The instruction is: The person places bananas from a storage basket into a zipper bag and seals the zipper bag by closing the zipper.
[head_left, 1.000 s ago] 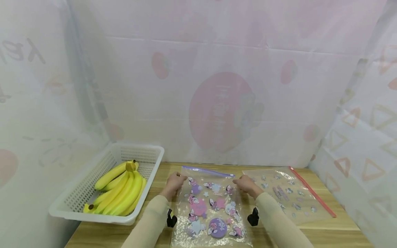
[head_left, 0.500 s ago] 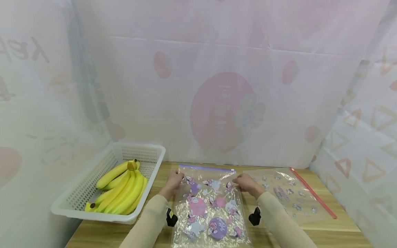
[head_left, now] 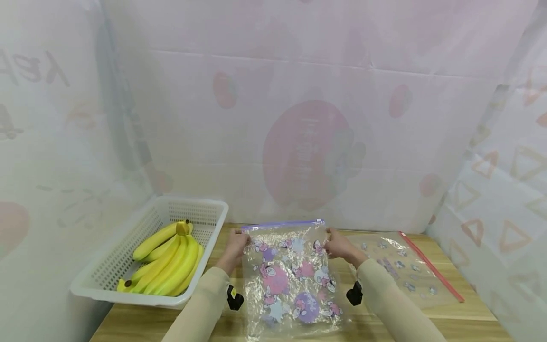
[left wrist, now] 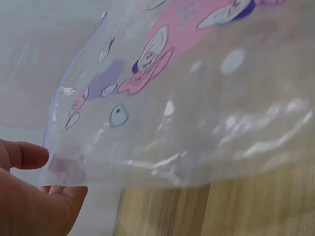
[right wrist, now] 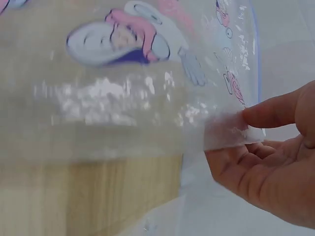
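Note:
A clear zip bag (head_left: 290,275) printed with pink and purple cartoon figures has a purple zip strip along its far top edge. Its top is lifted off the wooden table (head_left: 427,323) while its lower part still lies there. My left hand (head_left: 236,243) pinches the bag's left top corner, thumb over fingers, which shows close up in the left wrist view (left wrist: 34,177) under the bag (left wrist: 187,98). My right hand (head_left: 337,244) pinches the right top corner; the right wrist view has the thumb (right wrist: 275,110) on the plastic (right wrist: 147,64).
A white plastic basket (head_left: 107,280) with a bunch of yellow bananas (head_left: 166,261) stands at the table's left. A second clear bag (head_left: 397,270) with a red zip strip lies flat on the right. Patterned sheets wall in the back and both sides.
Both hands have raised the bag's top edge off the table and moved it farther away; the bag now slopes up from the table instead of lying flat.

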`<state>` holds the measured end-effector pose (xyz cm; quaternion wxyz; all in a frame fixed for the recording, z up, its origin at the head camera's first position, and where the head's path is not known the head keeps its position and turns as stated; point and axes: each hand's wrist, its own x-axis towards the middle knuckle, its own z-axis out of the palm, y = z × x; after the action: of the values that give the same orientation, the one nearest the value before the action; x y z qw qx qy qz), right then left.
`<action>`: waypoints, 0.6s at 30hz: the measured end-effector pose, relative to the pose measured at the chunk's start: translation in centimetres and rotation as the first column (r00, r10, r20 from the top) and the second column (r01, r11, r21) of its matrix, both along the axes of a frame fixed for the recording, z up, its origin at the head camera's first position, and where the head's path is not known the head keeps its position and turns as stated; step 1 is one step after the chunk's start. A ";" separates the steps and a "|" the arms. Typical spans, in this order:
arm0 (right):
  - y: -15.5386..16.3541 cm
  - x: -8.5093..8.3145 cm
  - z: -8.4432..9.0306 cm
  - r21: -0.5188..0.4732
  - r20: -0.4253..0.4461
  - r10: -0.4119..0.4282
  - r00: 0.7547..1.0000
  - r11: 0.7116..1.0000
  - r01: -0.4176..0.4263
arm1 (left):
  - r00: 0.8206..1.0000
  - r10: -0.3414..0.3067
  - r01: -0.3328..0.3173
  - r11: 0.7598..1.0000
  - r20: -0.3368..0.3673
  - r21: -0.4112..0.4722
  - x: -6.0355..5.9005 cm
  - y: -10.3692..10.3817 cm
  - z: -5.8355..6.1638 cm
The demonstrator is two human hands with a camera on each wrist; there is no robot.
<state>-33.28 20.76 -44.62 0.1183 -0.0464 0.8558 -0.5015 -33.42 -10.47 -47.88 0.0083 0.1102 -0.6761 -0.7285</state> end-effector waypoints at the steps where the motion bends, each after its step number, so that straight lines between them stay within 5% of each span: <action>1: 0.0 0.0 0.3 -0.001 -0.008 0.009 1.000 1.000 -0.009 | 1.000 0.011 -0.011 1.000 0.001 0.025 0.0 -0.2 0.1; 6: 0.2 -0.5 1.4 0.024 -0.059 0.049 0.997 0.999 -0.048 | 1.000 0.009 -0.009 1.000 0.000 0.021 -0.1 -0.8 -0.2; 11: 0.5 -1.1 2.1 0.082 -0.090 0.087 0.992 0.993 -0.080 | 0.997 -0.078 0.077 0.991 -0.007 -0.110 0.1 -0.8 -0.5; 14: 0.6 -1.5 2.4 0.136 -0.111 0.107 0.988 0.986 -0.092 | 0.983 -0.184 0.178 0.962 -0.007 -0.207 0.4 -0.6 -0.5; 18: 0.5 -1.8 2.6 0.235 -0.179 0.110 0.978 0.970 -0.066 | 0.934 -0.358 0.345 0.878 0.025 -0.330 1.0 -0.2 -0.3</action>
<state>-35.08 21.30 -41.99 0.0624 -0.1184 0.9120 -0.3876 -32.41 -10.64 -48.23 -0.0932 -0.0307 -0.7966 -0.5966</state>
